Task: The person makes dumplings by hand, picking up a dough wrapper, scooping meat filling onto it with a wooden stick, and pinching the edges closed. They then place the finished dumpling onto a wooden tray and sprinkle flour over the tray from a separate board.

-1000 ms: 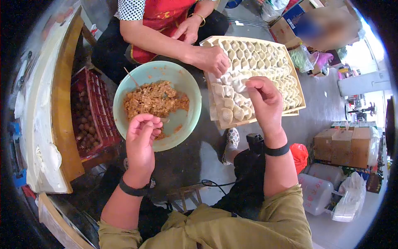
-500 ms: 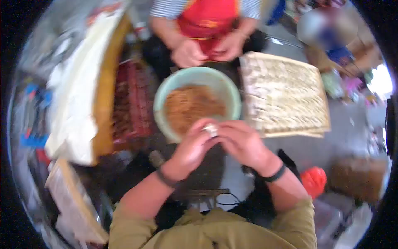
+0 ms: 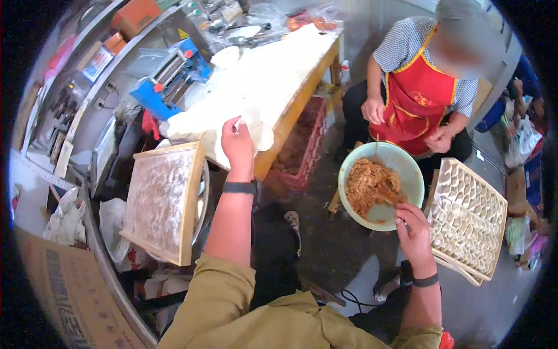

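My left hand (image 3: 237, 142) reaches out to the near edge of the floured wooden table (image 3: 273, 75), fingers curled on a thin white dough wrapper (image 3: 257, 135). My right hand (image 3: 414, 228) is at the near rim of the green bowl (image 3: 411, 174) of brown minced filling (image 3: 367, 185). It grips a wooden spatula (image 3: 387, 198) whose tip lies in the filling. A wooden tray (image 3: 489, 256) packed with several folded dumplings lies tilted just right of that hand.
A person in a red apron (image 3: 419, 96) sits across the bowl, hands at their lap. An empty floured wooden tray (image 3: 160, 200) rests on a metal basin left of my arm. A red crate (image 3: 302, 152) stands under the table, a blue machine (image 3: 168, 81) behind it, and a cardboard box (image 3: 64, 291) lower left.
My hands have parted from in front of the bowl. The left reached out to the table's dough, the right went to the spatula in the bowl. The view swung left.
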### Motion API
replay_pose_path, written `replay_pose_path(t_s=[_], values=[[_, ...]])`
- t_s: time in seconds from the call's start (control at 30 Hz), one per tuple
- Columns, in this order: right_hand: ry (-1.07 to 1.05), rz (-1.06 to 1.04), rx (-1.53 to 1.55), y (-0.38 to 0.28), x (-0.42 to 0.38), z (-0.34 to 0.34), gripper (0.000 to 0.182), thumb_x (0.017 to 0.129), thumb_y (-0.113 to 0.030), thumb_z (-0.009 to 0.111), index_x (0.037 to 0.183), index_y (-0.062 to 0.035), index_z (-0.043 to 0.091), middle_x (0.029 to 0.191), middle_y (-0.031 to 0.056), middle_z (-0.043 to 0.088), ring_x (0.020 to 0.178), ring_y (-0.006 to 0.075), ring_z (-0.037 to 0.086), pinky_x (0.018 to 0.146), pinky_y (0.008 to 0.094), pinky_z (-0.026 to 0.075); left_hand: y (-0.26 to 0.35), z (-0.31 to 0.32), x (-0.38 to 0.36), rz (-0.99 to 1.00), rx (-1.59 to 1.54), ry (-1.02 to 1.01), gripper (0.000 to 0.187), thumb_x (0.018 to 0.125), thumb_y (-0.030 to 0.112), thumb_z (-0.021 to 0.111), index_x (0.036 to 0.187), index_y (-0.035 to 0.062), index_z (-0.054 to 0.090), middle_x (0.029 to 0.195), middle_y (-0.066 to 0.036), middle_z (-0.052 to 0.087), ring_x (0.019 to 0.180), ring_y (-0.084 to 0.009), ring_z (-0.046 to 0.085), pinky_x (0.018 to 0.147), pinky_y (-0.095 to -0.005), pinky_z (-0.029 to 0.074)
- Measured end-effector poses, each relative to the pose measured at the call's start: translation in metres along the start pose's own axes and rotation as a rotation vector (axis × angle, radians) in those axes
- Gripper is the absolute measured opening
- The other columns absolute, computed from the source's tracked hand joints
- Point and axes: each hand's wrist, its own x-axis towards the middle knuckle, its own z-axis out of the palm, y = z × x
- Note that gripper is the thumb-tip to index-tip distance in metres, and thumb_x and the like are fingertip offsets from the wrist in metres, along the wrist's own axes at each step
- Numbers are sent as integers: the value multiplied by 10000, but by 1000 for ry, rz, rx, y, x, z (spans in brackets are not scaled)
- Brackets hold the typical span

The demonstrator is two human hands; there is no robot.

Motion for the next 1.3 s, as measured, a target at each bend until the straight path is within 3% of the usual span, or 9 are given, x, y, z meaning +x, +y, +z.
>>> replay_pose_path(t_s=[0.17,0.5,0.6,0.63,0.77,0.97,1.03,1.1,1.3], values=[[-15,-1,20,2,-6,1,139,863,23,649,998,20,684,1102,167,681,1022,332,663,891,380,532,-54,-37,3,-114,327,-57,260,890,46,599,1141,35,662,1107,-171,686,1032,-338,657,935,-381,496],[98,-32,59,-1,-18,-20,124,875,-5,647,988,0,697,1036,167,700,959,355,670,873,395,529,95,-125,-80,312,574,-228,629,817,164,739,1383,46,493,1483,-288,393,1390,-453,357,1186,-503,263],[73,-25,50,-2,-27,-30,124,877,-7,648,991,2,697,1046,169,703,958,359,673,874,404,532,63,-184,-66,431,651,-45,619,800,202,737,1335,-10,510,1361,-294,489,1332,-467,397,1137,-539,304],[81,-67,18,4,-31,-30,124,875,-10,655,990,4,700,1056,177,704,967,357,678,876,409,537,53,-210,-57,272,528,-33,609,812,222,742,1325,-22,522,1357,-273,514,1310,-450,427,1125,-536,313],[81,-68,48,5,-43,-41,117,869,-4,665,979,14,702,1057,179,700,974,365,678,881,410,541,26,-284,-58,161,1042,279,577,807,176,748,1310,-27,550,1337,-249,543,1262,-428,487,1097,-510,354],[91,-83,73,10,-52,-57,103,875,-38,679,965,4,703,1054,162,694,973,352,672,866,410,545,-58,-359,-71,-136,633,545,555,840,77,689,1357,6,499,1329,-209,554,1165,-379,571,960,-496,480],[110,-75,76,14,-56,-61,105,878,-51,679,967,-1,704,1059,158,692,985,352,666,864,409,545,-97,-378,-68,-170,210,522,531,851,38,660,1354,17,491,1313,-188,565,1135,-360,594,923,-485,506],[97,-75,65,13,-59,-67,110,879,-60,681,972,-5,704,1064,156,690,996,350,662,866,408,544,-185,-426,-45,-217,-688,246,511,863,0,630,1352,28,484,1296,-167,575,1104,-340,616,887,-473,532],[77,-114,64,18,-67,-71,113,878,-64,672,975,-15,703,1045,154,688,975,353,662,856,412,547,-111,-404,-75,-417,-475,237,211,862,36,602,1065,48,545,987,-90,568,868,-231,549,734,-390,486]])
